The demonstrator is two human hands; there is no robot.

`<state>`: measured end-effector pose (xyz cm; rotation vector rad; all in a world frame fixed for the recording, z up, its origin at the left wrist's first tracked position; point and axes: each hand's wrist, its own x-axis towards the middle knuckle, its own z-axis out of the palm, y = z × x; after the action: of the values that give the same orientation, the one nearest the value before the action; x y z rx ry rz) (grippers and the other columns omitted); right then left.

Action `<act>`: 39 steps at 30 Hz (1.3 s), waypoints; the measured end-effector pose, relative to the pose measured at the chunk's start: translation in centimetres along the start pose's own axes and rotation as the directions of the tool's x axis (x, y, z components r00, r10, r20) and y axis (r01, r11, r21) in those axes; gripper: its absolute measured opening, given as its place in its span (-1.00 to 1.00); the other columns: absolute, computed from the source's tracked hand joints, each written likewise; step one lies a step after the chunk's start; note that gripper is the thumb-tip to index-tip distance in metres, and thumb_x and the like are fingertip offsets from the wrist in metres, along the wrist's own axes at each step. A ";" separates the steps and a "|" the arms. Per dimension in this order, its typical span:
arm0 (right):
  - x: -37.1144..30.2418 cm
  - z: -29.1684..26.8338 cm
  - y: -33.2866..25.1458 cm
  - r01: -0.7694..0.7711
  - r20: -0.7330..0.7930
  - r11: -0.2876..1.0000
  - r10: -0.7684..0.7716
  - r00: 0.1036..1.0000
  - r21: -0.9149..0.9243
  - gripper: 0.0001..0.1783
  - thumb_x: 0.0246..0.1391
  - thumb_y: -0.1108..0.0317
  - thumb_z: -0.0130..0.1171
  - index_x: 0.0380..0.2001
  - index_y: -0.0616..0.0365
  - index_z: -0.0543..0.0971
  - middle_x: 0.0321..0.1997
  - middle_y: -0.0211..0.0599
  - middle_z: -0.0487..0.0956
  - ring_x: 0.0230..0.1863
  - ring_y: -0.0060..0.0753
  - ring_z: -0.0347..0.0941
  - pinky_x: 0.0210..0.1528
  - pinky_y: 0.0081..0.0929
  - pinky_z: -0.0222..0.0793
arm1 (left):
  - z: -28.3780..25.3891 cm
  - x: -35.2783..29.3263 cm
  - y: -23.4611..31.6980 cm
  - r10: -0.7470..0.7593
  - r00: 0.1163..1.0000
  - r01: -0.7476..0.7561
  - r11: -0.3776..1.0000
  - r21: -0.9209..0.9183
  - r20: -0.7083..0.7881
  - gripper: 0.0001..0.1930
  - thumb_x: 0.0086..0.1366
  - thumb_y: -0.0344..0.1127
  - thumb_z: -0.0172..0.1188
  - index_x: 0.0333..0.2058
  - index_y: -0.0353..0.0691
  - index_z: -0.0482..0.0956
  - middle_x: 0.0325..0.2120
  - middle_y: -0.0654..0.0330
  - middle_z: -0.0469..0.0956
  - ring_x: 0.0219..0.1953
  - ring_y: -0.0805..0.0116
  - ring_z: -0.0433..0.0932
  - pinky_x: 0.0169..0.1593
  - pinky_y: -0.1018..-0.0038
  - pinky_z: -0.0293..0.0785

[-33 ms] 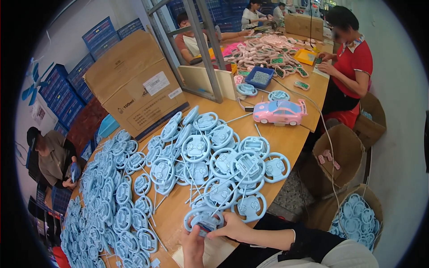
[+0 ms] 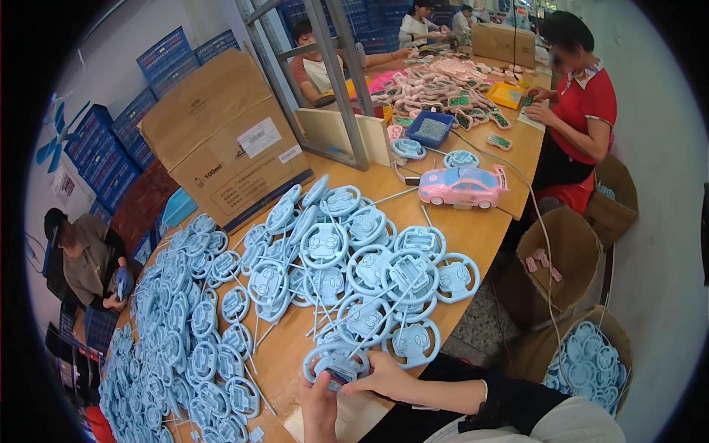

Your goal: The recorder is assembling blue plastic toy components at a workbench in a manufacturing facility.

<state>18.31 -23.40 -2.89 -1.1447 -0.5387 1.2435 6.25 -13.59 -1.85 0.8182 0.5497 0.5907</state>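
Note:
A light-blue plastic toy steering wheel (image 2: 313, 362) is held low at the table's near edge, its recessed back side turned up. My left hand (image 2: 318, 402) grips its near left rim, thumb on top. From the right, my right hand (image 2: 382, 377) closes on the same wheel, fingers at its near right edge. Something small and dark reddish shows in the recess by my thumb, too small to name. Just beyond my hands lies a heap of similar steering wheels (image 2: 365, 316), several with thin pale-blue rods. A pale sheet (image 2: 354, 419) lies partly under my hands.
More blue wheels (image 2: 177, 325) cover the table's left side. A large cardboard box (image 2: 214, 140) and metal frame stand behind. Farther off are a pink toy car (image 2: 461, 187), a blue tray (image 2: 430, 127) and pink casings. Cartons (image 2: 561, 255) line the right floor; co-workers sit around.

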 end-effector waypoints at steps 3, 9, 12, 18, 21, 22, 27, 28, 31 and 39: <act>0.1 0.5 0.5 0.059 -0.004 0.993 -0.059 0.998 0.102 -0.48 -0.37 0.44 0.38 -0.24 0.27 0.42 -0.37 -0.41 0.50 -0.38 -0.67 0.38 -0.34 -0.72 0.30 | 0.3 0.0 -0.1 0.061 0.998 -0.060 0.998 0.024 -0.035 -0.49 0.00 -0.39 0.20 -0.05 -0.39 0.28 -0.17 0.10 0.41 -0.13 0.27 0.42 -0.05 0.39 0.33; -0.2 0.8 0.3 -0.027 0.024 0.986 0.023 0.999 0.166 -0.56 -0.28 0.39 0.35 -0.26 0.20 0.42 -0.39 -0.41 0.50 -0.45 -0.68 0.40 -0.47 -0.75 0.30 | 0.8 0.0 0.2 0.111 0.994 -0.111 0.994 0.012 -0.012 -0.54 0.03 -0.34 0.18 -0.09 -0.39 0.31 -0.20 0.09 0.43 -0.16 0.28 0.43 -0.06 0.39 0.33; -0.5 0.7 -0.8 -0.103 0.067 0.985 0.094 0.993 0.136 -0.61 -0.25 0.35 0.33 -0.32 0.20 0.42 -0.55 -0.40 0.48 -0.65 -0.69 0.36 -0.69 -0.77 0.18 | 0.8 0.0 0.2 0.126 0.991 -0.126 0.992 0.013 -0.033 -0.57 0.06 -0.34 0.15 -0.10 -0.40 0.31 -0.22 0.09 0.44 -0.17 0.29 0.43 -0.07 0.40 0.33; -0.9 1.0 -1.0 -0.163 0.113 0.972 0.145 0.983 0.170 -0.68 -0.22 0.34 0.30 -0.41 0.20 0.40 -0.79 -0.42 0.36 -0.88 -0.72 0.13 -0.84 -0.76 -0.06 | -0.2 0.2 -0.1 0.098 0.993 -0.094 0.994 0.054 -0.067 -0.59 0.08 -0.33 0.13 -0.11 -0.41 0.32 -0.24 0.10 0.45 -0.19 0.31 0.44 -0.10 0.40 0.34; -0.6 0.9 -0.6 -0.134 0.093 0.974 0.118 0.989 0.181 -0.69 -0.22 0.36 0.29 -0.41 0.20 0.40 -0.78 -0.43 0.36 -0.87 -0.73 0.14 -0.84 -0.76 -0.06 | 0.5 0.2 -0.1 0.087 0.992 -0.085 0.996 0.030 -0.088 -0.60 0.09 -0.33 0.12 -0.11 -0.42 0.33 -0.24 0.09 0.45 -0.20 0.31 0.44 -0.11 0.42 0.34; -0.3 0.7 -0.4 -0.113 0.095 0.970 0.094 0.991 0.215 -0.69 -0.22 0.36 0.29 -0.41 0.20 0.39 -0.78 -0.43 0.35 -0.86 -0.73 0.14 -0.84 -0.76 -0.07 | 0.8 0.2 -0.1 0.077 0.993 -0.077 0.997 0.006 -0.094 -0.60 0.09 -0.33 0.12 -0.11 -0.42 0.33 -0.24 0.09 0.45 -0.21 0.32 0.44 -0.11 0.42 0.34; -0.4 0.5 -0.8 -0.163 0.131 0.967 0.139 0.982 0.196 -0.69 -0.22 0.38 0.29 -0.41 0.20 0.39 -0.77 -0.43 0.35 -0.86 -0.73 0.14 -0.84 -0.77 -0.07 | 0.1 0.4 -0.3 0.094 0.992 -0.086 0.992 0.089 -0.084 -0.60 0.11 -0.32 0.10 -0.10 -0.42 0.32 -0.23 0.10 0.45 -0.19 0.32 0.43 -0.10 0.43 0.32; -0.3 0.5 -0.6 -0.154 0.119 0.969 0.132 0.984 0.195 -0.68 -0.22 0.37 0.29 -0.41 0.20 0.39 -0.77 -0.44 0.35 -0.86 -0.73 0.14 -0.84 -0.76 -0.06 | 0.2 0.3 -0.2 0.100 0.992 -0.091 0.989 0.113 -0.081 -0.60 0.11 -0.31 0.10 -0.10 -0.41 0.32 -0.23 0.10 0.45 -0.18 0.32 0.43 -0.09 0.43 0.31; 0.0 0.3 -1.6 -0.169 0.132 0.968 0.146 0.980 0.184 -0.68 -0.22 0.37 0.29 -0.40 0.19 0.39 -0.74 -0.44 0.36 -0.84 -0.72 0.16 -0.83 -0.76 -0.04 | 0.9 0.6 0.1 0.094 0.993 -0.091 0.995 0.049 -0.064 -0.63 0.12 -0.33 0.08 -0.11 -0.40 0.33 -0.23 0.12 0.45 -0.19 0.33 0.43 -0.09 0.44 0.32; -1.3 0.8 -0.3 -0.290 0.249 0.957 0.282 0.926 -0.005 -0.73 -0.10 0.29 0.21 -0.40 0.23 0.41 -0.63 -0.41 0.41 -0.72 -0.67 0.29 -0.74 -0.75 0.09 | -3.4 1.6 5.8 0.490 0.738 -0.517 0.852 0.077 -0.463 -0.72 0.18 -0.23 0.07 -0.19 -0.26 0.40 -0.30 0.24 0.48 -0.27 0.45 0.47 -0.27 0.49 0.39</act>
<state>17.35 -24.21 -2.01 -1.0728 -0.5465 1.6584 3.61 -7.68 0.53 0.7707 0.7518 1.3321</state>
